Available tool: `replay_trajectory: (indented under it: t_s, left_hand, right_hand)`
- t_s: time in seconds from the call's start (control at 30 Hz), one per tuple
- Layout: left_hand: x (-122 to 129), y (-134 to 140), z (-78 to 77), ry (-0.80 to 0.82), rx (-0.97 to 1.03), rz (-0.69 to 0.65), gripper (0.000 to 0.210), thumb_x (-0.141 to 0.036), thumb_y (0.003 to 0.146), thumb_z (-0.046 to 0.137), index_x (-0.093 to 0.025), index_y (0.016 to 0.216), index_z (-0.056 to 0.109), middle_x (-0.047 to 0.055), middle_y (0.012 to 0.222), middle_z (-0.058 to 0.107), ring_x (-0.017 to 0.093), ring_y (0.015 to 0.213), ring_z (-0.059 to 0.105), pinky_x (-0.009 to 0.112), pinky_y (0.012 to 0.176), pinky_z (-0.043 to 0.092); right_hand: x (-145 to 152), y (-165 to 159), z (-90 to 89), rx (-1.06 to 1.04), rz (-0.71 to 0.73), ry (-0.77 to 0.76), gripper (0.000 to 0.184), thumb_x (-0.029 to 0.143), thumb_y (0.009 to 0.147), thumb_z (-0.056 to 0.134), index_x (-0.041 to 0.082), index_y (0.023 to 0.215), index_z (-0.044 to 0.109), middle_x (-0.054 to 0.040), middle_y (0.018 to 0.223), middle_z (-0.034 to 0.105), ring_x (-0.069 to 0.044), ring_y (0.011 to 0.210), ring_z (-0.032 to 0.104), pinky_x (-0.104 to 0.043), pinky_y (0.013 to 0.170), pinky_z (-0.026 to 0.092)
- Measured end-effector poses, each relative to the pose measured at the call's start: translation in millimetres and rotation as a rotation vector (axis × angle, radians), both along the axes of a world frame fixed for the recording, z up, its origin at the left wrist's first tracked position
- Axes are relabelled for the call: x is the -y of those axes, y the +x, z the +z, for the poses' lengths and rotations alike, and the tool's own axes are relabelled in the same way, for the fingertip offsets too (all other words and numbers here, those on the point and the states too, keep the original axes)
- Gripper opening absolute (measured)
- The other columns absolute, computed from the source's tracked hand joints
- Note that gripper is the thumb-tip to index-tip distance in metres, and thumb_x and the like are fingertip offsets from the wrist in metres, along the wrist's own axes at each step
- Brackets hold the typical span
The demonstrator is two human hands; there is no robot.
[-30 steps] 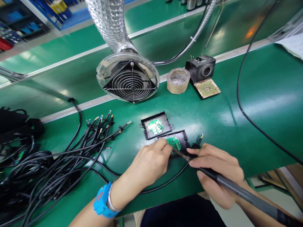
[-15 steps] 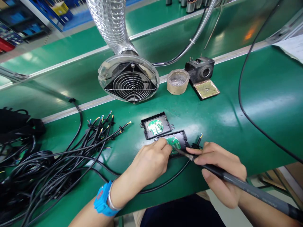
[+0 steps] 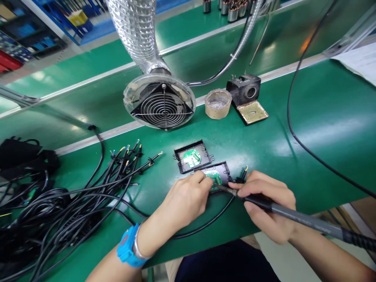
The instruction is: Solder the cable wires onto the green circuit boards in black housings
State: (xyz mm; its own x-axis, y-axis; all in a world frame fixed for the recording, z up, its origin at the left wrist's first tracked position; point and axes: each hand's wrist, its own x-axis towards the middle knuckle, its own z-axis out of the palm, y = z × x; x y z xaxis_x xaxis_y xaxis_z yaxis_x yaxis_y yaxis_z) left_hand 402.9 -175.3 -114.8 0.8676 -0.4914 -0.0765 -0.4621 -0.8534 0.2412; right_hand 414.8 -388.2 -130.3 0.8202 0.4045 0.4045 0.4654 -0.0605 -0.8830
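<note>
Right hand's got the soldering iron gripped like a pen, tip down at the green board in the nearer black box. Left hand has its fingers bunched at that board's left side (can't tell if they're pinching anything). Another box sits just beyond, slightly left; cables are heaped on the left.

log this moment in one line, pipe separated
left hand: at near circuit board, grip hidden | right hand: holds soldering iron, tip at same board, contact unclear | far black case: open, second circuit board inside
</note>
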Motion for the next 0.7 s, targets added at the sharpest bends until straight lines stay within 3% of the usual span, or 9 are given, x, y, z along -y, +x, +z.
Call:
replay_trajectory:
  t_s: [0.27,0.5,0.7]
  left_hand:
    - [5,-2,-0.6,-0.115,-0.12,0.148,0.01,-0.017,0.086,0.049,-0.018,0.086,0.059,0.002,0.08,0.06,0.015,0.07,0.06,0.026,0.063,0.047]
    - [7,-6,-1.0,-0.052,-0.158,0.185,0.013,-0.019,0.087,0.047,-0.018,0.087,0.06,0.003,0.083,0.063,0.018,0.075,0.062,0.028,0.064,0.047]
    - [4,-6,-3.2,-0.139,-0.158,0.224,0.01,-0.021,0.084,0.053,-0.021,0.086,0.062,0.0,0.085,0.065,0.016,0.075,0.062,0.027,0.064,0.045]
  right_hand:
    - [2,3,-0.8,0.023,0.015,0.0,0.023,0.009,0.069,0.05,0.017,0.087,0.061,-0.0015,0.066,0.048,-0.013,0.058,0.049,-0.038,0.07,0.058]
    - [3,3,0.6,0.018,0.061,0.021,0.024,0.008,0.068,0.049,0.015,0.087,0.062,-0.0012,0.065,0.047,-0.012,0.058,0.047,-0.039,0.075,0.059]
    - [4,12,3.9,0.003,0.139,-0.013,0.024,0.005,0.069,0.049,0.014,0.087,0.064,-0.0023,0.066,0.051,-0.012,0.062,0.048,-0.036,0.075,0.06]
